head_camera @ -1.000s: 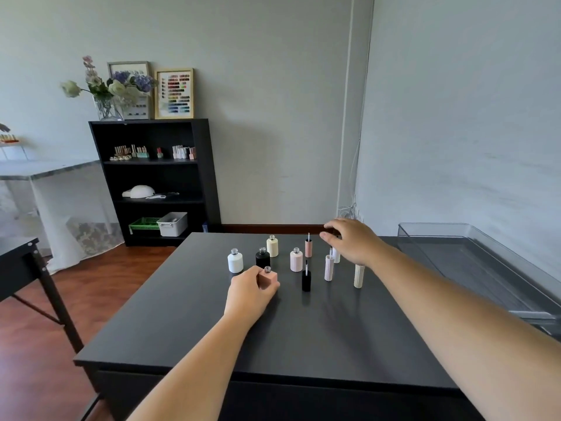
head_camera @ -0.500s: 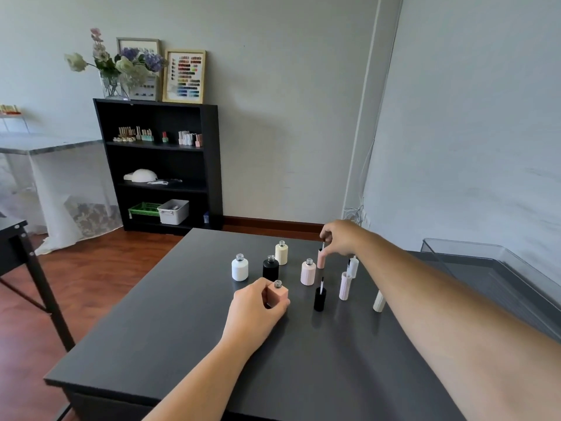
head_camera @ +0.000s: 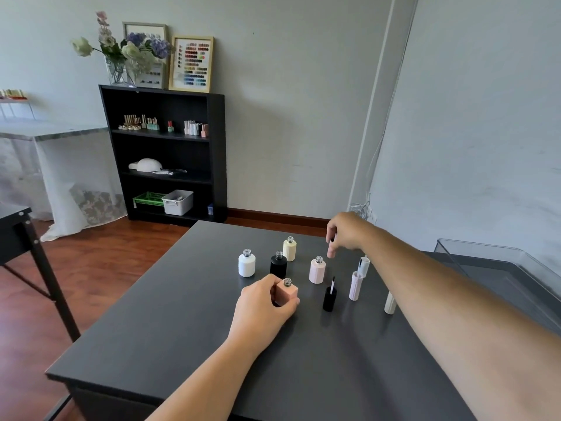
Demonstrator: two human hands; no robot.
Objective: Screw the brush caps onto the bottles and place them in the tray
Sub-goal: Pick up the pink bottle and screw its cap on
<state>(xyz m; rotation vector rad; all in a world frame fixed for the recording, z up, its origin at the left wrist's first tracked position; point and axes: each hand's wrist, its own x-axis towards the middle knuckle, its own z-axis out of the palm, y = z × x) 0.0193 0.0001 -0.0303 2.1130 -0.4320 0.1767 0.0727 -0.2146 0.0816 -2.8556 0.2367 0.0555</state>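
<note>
Left hand (head_camera: 264,311) grip wraps a square peach bottle (head_camera: 287,294) standing uncapped on the dark table (head_camera: 182,329). Right hand (head_camera: 346,233), raised w/ fingers curled down, pinches a peach brush cap (head_camera: 331,253), mostly hidden. Between them: white, black, cream & pink bottles (head_camera: 317,270), open-necked. Loose caps stand nearby; clear tray (head_camera: 485,256) at right.
</note>
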